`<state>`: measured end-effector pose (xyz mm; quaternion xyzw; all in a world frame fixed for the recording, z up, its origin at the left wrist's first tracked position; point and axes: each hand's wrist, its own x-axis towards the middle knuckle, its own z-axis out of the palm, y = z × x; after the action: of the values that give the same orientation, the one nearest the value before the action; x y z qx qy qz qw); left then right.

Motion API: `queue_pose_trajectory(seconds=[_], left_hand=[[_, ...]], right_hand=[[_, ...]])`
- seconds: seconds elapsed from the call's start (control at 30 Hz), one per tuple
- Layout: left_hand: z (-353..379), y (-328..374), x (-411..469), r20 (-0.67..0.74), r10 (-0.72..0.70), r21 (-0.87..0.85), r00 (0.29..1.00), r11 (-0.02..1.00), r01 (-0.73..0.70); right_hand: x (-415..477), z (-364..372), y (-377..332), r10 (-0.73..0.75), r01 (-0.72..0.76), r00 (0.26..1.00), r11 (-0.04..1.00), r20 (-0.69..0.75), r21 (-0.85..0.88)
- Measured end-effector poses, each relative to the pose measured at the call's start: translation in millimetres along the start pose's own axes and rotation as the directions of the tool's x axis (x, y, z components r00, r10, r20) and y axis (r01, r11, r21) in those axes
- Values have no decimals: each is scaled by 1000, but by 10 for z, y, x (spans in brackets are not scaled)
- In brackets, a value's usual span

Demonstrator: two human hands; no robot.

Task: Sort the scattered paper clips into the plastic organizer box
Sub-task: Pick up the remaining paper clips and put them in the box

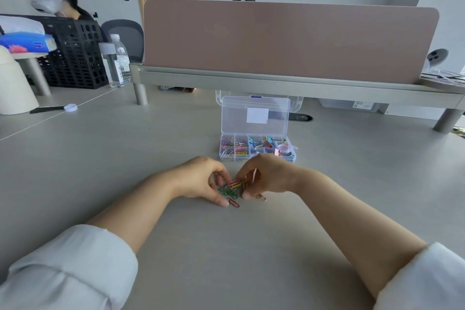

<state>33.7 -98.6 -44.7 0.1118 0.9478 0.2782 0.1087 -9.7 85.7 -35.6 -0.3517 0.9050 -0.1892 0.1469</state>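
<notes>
A small heap of coloured paper clips (230,190) lies on the grey table between my two hands. My left hand (201,178) rests on the table at the heap's left, fingers curled onto the clips. My right hand (266,176) is at the heap's right, its fingertips pinched on a few clips, red and gold ones showing. A red clip (234,202) lies just in front of the heap and a gold clip (261,197) lies under my right hand. The clear plastic organizer box (292,152) stands just beyond my hands, lid up, compartments holding coloured clips and binder clips.
A raised shelf (276,83) with a pink divider panel crosses the table behind the box. At the far left stand two water bottles (118,63), a black crate (75,58) and a white lamp base. A bottle cap (70,107) lies left. A person with a headset sits beyond.
</notes>
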Motion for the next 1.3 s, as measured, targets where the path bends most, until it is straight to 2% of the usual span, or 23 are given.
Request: queue_pose_trajectory(seconds=[0.1,0.17,0.27,0.47,0.6,0.8,1.0,1.2,1.3], left_hand=[[25,46,-21,-54,-15,73,998,997,19],[42,74,-48,-90,-42,174,995,983,57],[78,108,-41,-116,-48,223,992,972,73],[74,76,53,-189,-22,170,982,984,55],[80,42,82,-217,-18,177,976,983,57],[96,66,114,-180,-35,237,983,968,77],[87,77,123,-184,-63,260,981,959,111],[79,32,146,-220,-52,280,974,953,114],[78,-32,158,-272,-59,184,961,977,112]], right_hand=[[-11,-40,6,6,-4,999,999,-34,40],[-70,-122,31,30,-30,999,1000,22,-5],[-77,-102,55,71,-66,996,994,56,-88],[107,74,13,25,-21,991,999,-135,31],[124,95,-9,29,-19,984,998,-175,54],[157,91,-74,53,-61,981,997,-184,-42],[285,76,-34,194,-221,969,957,-154,-187],[349,79,-17,205,-221,974,957,-102,-189],[333,45,-41,194,-204,978,965,-78,-163]])
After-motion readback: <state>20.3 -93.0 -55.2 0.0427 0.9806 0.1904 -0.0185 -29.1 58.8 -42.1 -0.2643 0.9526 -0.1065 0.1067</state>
